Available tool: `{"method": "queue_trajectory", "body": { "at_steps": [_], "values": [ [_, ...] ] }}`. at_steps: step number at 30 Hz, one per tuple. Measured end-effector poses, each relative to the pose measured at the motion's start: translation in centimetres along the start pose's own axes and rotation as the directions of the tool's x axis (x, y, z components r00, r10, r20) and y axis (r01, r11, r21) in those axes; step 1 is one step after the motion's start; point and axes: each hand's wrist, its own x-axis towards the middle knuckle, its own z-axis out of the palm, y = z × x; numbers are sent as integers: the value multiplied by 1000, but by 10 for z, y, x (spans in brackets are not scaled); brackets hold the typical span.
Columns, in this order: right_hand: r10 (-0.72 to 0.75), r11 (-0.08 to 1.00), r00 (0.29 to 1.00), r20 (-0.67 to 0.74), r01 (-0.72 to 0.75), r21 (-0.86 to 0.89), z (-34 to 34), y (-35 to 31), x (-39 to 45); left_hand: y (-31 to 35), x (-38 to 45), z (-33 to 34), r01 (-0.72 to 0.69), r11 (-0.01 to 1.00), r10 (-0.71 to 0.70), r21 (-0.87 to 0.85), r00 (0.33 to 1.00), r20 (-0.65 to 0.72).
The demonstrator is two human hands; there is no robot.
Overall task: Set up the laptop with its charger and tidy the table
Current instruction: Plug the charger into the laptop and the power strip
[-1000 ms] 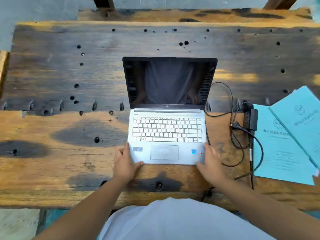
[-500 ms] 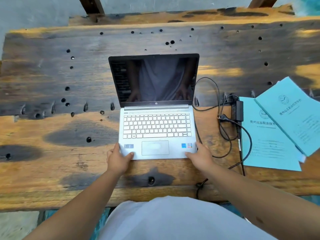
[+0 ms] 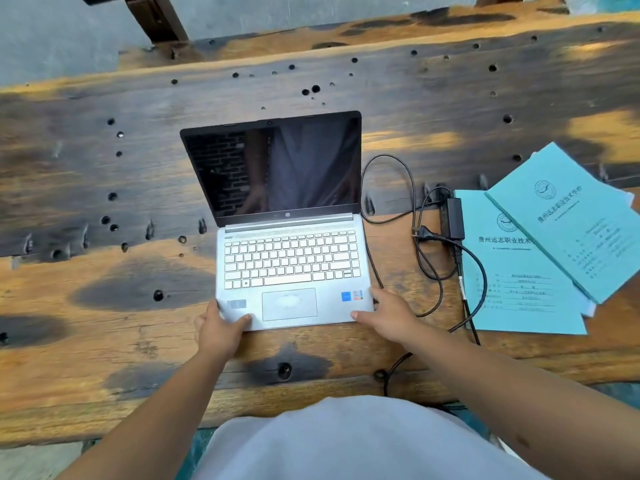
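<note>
Laptop: the open silver laptop [image 3: 289, 271] sits flat on the wooden bench [image 3: 104, 341], near the front edge, screen dark and lid tilted back.
Left hand: the left hand [image 3: 218, 329] grips the front left corner, thumb lying on the palm rest, the other fingers hidden under the edge.
Right hand: the right hand [image 3: 389, 315] holds the front right corner, thumb along the front edge and fingers [image 3: 375, 294] curled against the side.
Why held so: a grip at both front corners probably serves to square the machine to the person and slide it without twisting.
Charger: the black power brick [image 3: 454, 218] lies to the right, touching the booklets; its cable [image 3: 408, 188] loops loosely toward the laptop's right side, and the plug [image 3: 422, 235] lies loose on the bench, so mains power seems not yet connected.
Booklets: two light blue booklets [image 3: 526, 271] overlap at an angle, still untidied.
</note>
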Motion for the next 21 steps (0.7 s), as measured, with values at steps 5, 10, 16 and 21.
{"method": "queue_trajectory", "body": {
  "at_steps": [5, 10, 16, 21],
  "values": [
    [-60, 985, 971, -231, 20, -170, -43, -8, 26, 19, -11, 7, 9, 999, -8, 46, 999, -32],
    [-49, 888, 983, -176, -38, -458, -55, -19, 50, 64, -38, 33, -194, 961, 213, 198, 974, -79],
    [-11, 855, 982, -190, -89, -511, -41, -19, 58, 126, -55, 72, -441, 897, 432, 26, 888, 159],
    [17, 975, 986, -165, -53, -216, -41, -9, 46, 164, -59, 104, -357, 926, 375, -120, 849, 372]
  ]
}}
